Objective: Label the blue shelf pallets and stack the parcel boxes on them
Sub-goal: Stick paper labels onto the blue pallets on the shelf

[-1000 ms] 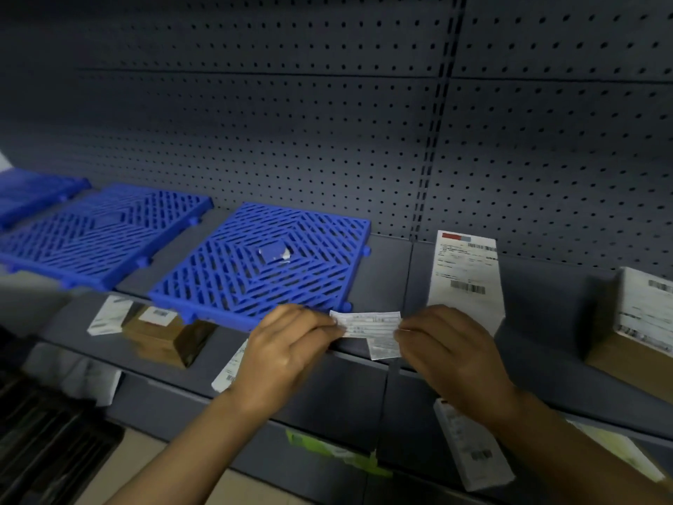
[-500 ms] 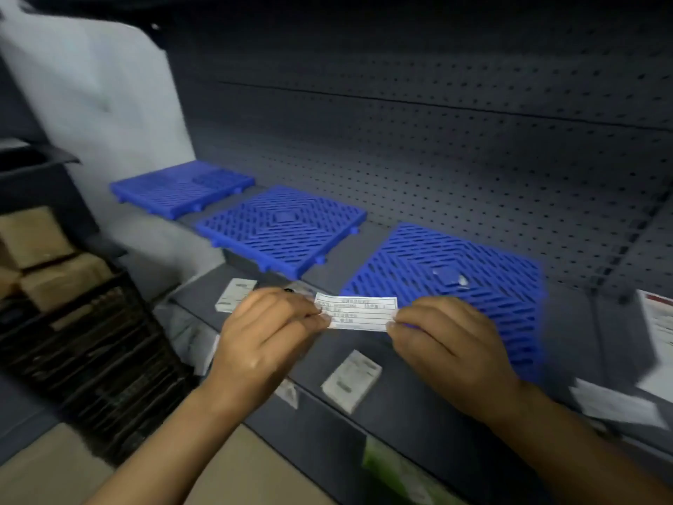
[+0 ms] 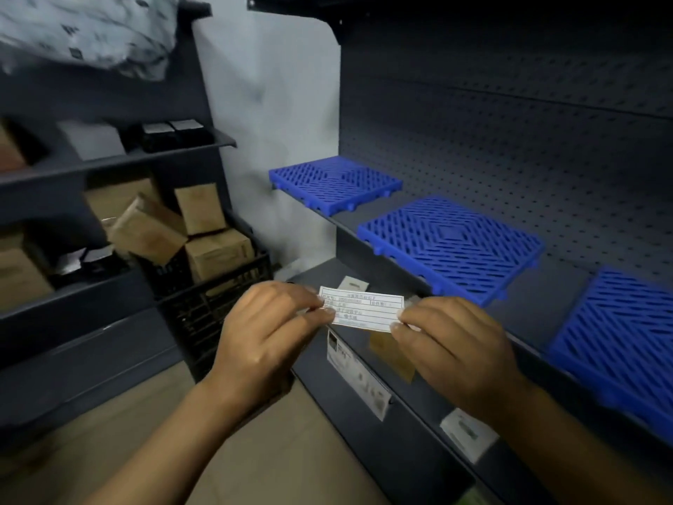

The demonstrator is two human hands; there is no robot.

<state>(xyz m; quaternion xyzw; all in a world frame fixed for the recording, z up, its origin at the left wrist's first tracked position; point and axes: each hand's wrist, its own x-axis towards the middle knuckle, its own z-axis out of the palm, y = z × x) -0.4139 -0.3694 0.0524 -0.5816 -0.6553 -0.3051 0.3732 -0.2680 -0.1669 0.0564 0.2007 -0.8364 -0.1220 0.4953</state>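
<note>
Two sets of fingertips pinch a small white rectangular paper label [image 3: 364, 312] printed with ruled lines of text: the left hand [image 3: 267, 333] grips its left end between curled fingers and thumb, the right hand [image 3: 451, 348] grips its right end the same way, and the label is held level in the air between them, in front of the shelf edge and touching no pallet. Beyond the hands, three blue slotted plastic pallets lie flat in a row on a dark grey metal shelf [image 3: 546, 297] backed by perforated panelling: the far pallet [image 3: 335, 184] against the pale end wall, the middle pallet [image 3: 451, 246] just above the label, and the near pallet [image 3: 619, 340] to the right, blurred at the frame edge. A lower shelf beneath holds a small brown cardboard parcel box [image 3: 391, 353], partly hidden behind the right hand, and white paper slips [image 3: 355, 373] hang along its front edge. To the left, a black plastic crate [image 3: 207, 300] on the floor carries several tumbled brown cardboard boxes [image 3: 189, 231]. Beside it, a second dark shelving unit [image 3: 109, 162] is stocked with further boxes and a pale wrapped bundle [image 3: 87, 27] on top.
</note>
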